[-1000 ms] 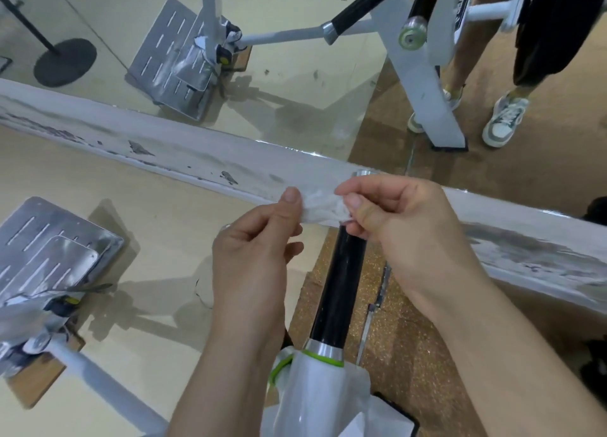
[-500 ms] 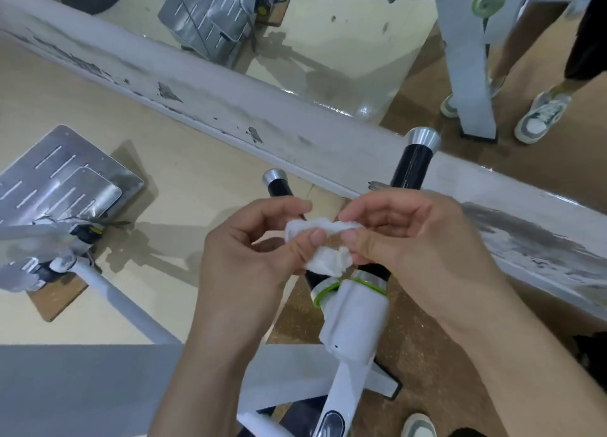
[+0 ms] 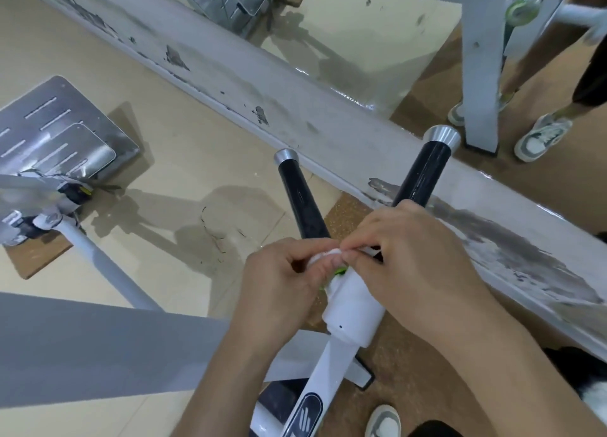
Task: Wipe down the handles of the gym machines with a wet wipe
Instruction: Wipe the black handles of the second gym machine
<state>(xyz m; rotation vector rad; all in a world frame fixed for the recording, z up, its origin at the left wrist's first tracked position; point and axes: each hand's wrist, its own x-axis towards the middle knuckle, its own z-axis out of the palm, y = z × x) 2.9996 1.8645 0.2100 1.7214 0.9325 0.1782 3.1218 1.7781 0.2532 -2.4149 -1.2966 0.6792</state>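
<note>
I see two black handles: the left handle [image 3: 300, 196] leans up and left, the right handle [image 3: 423, 173] up and right. My left hand [image 3: 279, 292] and right hand [image 3: 414, 269] both pinch the wipe [image 3: 323, 256] at their base. It is mostly hidden. The wall ledge [image 3: 328, 118] is just behind.

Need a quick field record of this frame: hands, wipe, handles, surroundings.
left hand: pinching the wet wipe, at the base of the handles
right hand: pinching the same wipe from the other side
wet wipe: white, bunched between both hands, mostly hidden
left handle: black grip, silver end cap, uncovered
right handle: black grip, silver end cap, base hidden by right hand
machine arm: white, green ring at top
background: mirror above scuffed baseboard
</note>
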